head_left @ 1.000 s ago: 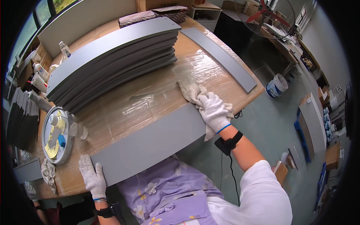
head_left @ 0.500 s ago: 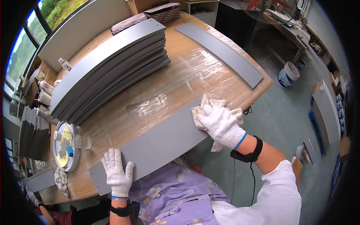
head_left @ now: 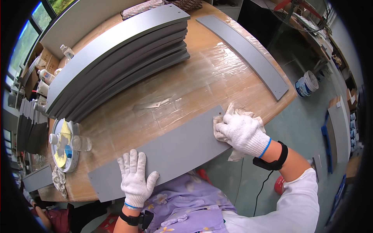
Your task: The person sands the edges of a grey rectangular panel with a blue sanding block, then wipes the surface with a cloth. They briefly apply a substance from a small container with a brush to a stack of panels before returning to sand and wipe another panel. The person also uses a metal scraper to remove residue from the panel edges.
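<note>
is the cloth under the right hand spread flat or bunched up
Bunched up: the cloth gathers in uneven folds under and around the right hand.

Clearly a workshop or small production room. Judged as such from the broad wooden desk (head_left: 186,91) wrapped in clear film, loaded with a tall stack of matching grey panels (head_left: 120,64), and from one more grey panel (head_left: 182,141) lying flat under white knitted work gloves (head_left: 135,184). At the far left, another stack of boards (head_left: 30,130). Along the window (head_left: 24,48) side, cardboard boxes (head_left: 49,61) and plastic bottles (head_left: 46,76). To the right, a plain grey-green floor (head_left: 299,120) with a white and blue bucket (head_left: 307,84), large leaning boards (head_left: 340,136) near a blue frame (head_left: 328,155), and a caged fan (head_left: 308,13) with red blades. At lower left, partly visible, a co-worker (head_left: 59,219).
</note>
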